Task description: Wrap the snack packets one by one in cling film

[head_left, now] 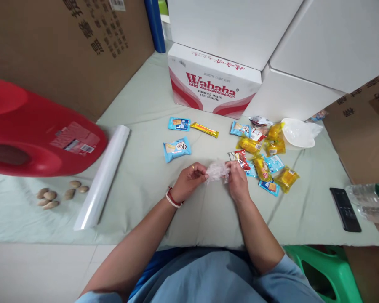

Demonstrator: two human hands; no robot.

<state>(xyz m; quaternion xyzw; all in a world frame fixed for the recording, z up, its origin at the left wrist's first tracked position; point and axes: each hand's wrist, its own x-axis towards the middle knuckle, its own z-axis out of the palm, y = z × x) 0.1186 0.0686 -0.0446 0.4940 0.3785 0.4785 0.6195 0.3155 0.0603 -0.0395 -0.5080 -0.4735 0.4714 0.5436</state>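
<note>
A crumpled clear plastic bag point(217, 171) is stretched between my two hands above the cloth. My left hand point(189, 181) pinches its left end between thumb and fingers. At its right end, my right hand point(237, 182) grips the plastic, with fingers closed. Just beyond the right fingers lies a red and brown snack packet point(239, 158). Several yellow-wrapped snacks point(260, 167) and blue packets point(269, 187) are heaped to the right. Farther off to the left are two blue packets, the nearer a puffed one point(177, 149), the other a flat one point(178, 123), beside a thin yellow stick packet point(204, 129).
A Wahaha water carton point(213, 86) stands at the back. On the left are a large red jug point(41, 130), a plastic film roll point(102, 179) and several brown stones point(50, 195). A white bowl point(298, 132), black phone point(345, 209) and clear bottle point(368, 195) are on the right.
</note>
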